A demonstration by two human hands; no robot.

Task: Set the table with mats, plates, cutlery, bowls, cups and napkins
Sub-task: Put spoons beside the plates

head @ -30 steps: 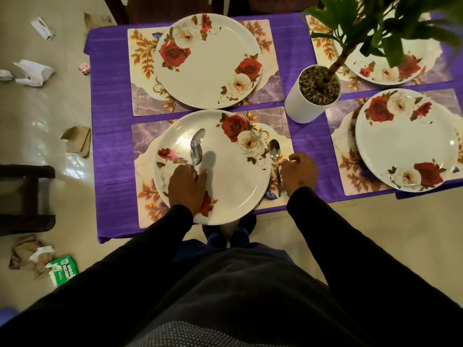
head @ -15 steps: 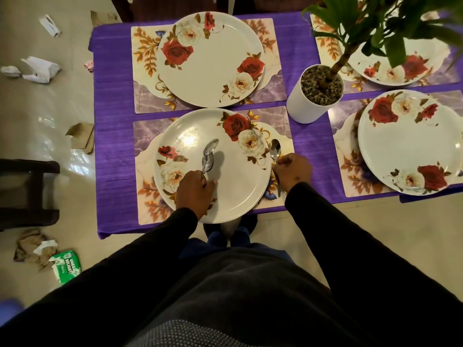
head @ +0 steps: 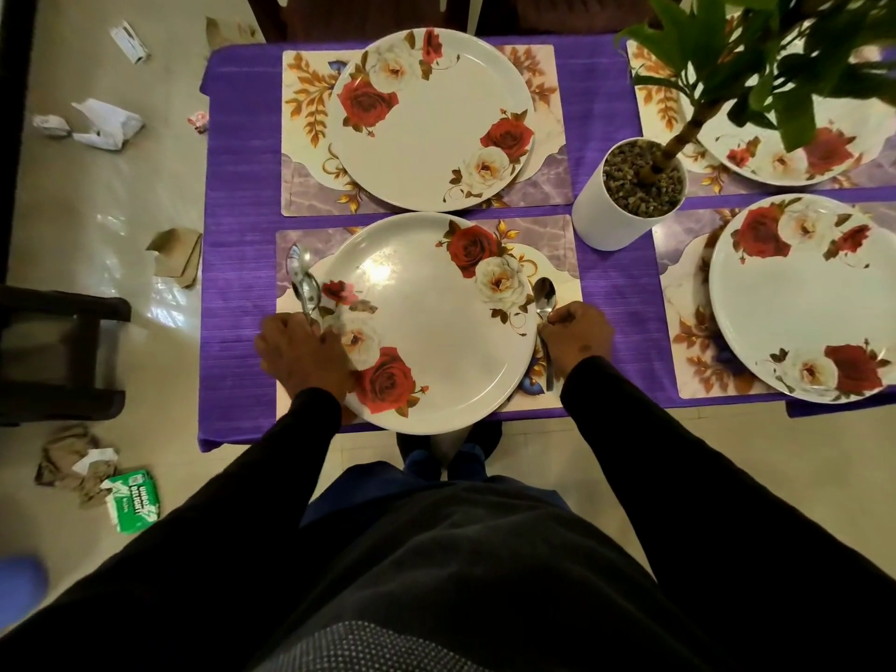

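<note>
A white rose-patterned plate (head: 426, 332) lies on the near floral mat (head: 557, 235) of a purple-covered table (head: 242, 186). My left hand (head: 303, 354) is at the plate's left rim, shut on a bunch of spoons (head: 305, 286) whose bowls point away over the mat's left part. My right hand (head: 577, 339) rests on the mat right of the plate, fingers on the handle of a single spoon (head: 544, 295) lying there. A second plate (head: 431, 118) sits on the far mat (head: 305, 89). Two more plates (head: 800, 303) (head: 824, 152) on mats lie to the right.
A white pot (head: 625, 196) with pebbles and a leafy plant (head: 776, 50) stands between the place settings. Paper scraps (head: 97, 123), cardboard (head: 179, 254) and a green packet (head: 131, 499) litter the floor left of the table. A dark chair (head: 63, 351) stands at left.
My left hand has carried the spoons from over the plate's middle to its left rim. My right hand stays on the single spoon right of the plate.
</note>
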